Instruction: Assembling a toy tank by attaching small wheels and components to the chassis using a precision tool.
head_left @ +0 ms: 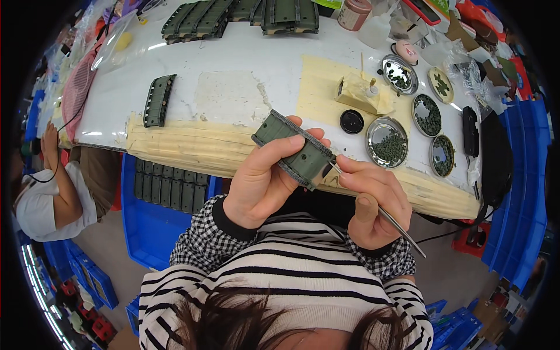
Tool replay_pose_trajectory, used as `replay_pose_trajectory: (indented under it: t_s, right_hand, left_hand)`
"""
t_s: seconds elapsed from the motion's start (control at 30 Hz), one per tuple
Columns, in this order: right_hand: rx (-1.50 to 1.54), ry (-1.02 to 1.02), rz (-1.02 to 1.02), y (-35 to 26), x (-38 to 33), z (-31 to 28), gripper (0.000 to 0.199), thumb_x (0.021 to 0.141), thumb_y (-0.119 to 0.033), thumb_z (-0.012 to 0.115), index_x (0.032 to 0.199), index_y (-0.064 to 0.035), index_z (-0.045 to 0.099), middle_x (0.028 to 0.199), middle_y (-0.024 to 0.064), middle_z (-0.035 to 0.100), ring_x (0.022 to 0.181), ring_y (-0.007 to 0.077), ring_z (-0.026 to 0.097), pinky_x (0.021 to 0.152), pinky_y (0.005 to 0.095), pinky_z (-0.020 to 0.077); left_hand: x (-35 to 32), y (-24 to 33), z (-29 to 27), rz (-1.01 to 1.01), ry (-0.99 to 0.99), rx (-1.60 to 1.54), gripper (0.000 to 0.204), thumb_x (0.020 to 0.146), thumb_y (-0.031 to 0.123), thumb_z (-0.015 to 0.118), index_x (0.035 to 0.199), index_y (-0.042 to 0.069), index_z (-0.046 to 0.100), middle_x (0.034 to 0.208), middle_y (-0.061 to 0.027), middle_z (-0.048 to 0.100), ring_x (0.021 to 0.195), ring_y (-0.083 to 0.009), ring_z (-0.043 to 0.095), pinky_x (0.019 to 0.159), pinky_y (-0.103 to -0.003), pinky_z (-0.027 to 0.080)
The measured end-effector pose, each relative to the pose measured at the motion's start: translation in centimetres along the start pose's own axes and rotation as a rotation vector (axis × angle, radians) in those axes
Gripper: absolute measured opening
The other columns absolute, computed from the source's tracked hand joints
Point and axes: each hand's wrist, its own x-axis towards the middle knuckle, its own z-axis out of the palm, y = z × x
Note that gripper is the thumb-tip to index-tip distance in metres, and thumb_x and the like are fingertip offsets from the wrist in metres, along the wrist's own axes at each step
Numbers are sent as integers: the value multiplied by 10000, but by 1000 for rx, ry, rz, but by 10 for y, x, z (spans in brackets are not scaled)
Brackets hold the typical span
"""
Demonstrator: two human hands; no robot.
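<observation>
Table [192, 59] | green part [305, 160]: in left hand [258, 181], beside right hand [380, 198]

The green casing [303, 164] hides parts of the left hand's [259, 178] fingers. Where the slim metal tool's [402, 231] tip meets its end is too small to tell. The upper edge crops the stacked casings [290, 18].

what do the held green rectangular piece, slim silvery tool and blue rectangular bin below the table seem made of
Green rectangular piece: probably moulded plastic, matte, given its dull, even surface, though painted metal is possible. Slim silvery tool: likely polished steel, judging by its metallic shine. Blue rectangular bin: apparently plastic, smooth, from its even, solid colour.
</observation>
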Motion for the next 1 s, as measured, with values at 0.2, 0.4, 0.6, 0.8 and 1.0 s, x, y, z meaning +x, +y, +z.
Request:
replay_pose_trajectory:
  t_s: [0.2,0.4,0.6,0.8,1.0]
  right_hand:
    - [-6,6,17,1,-2,1,161,911,-31,614,1050,44,647,1063,214,657,970,301,675,833,333,546]
    - [-16,13,13,1,-1,0,158,913,-32,613,1049,43,643,1060,210,656,958,295,678,826,327,549]
    - [4,16,6,3,-3,2,156,918,-41,612,1050,38,643,1064,206,656,950,289,680,828,325,548]
    - [46,30,-12,7,0,-1,151,930,-63,597,1027,45,642,1037,200,667,923,272,677,804,317,542]
    - [-26,364,264,31,-4,-31,156,949,-97,574,979,16,677,847,114,666,753,202,605,704,303,475]
  left_hand:
    - [0,-2,-2,7,-7,-18,301,922,56,556,1218,79,503,1171,-137,594,1133,-272,588,932,-406,542]
    - [0,-3,-1,3,2,-21,306,919,55,560,1217,87,501,1167,-137,595,1120,-272,595,931,-410,542]
    - [0,-2,-3,-1,-14,-22,317,914,56,567,1222,90,498,1168,-143,596,1117,-275,595,928,-411,541]
    - [2,0,1,1,22,19,333,909,47,568,1232,82,493,1163,-156,600,1114,-284,597,923,-415,544]
    - [0,12,4,24,3,178,352,895,22,569,1235,56,486,1153,-177,603,1119,-316,597,908,-442,554]
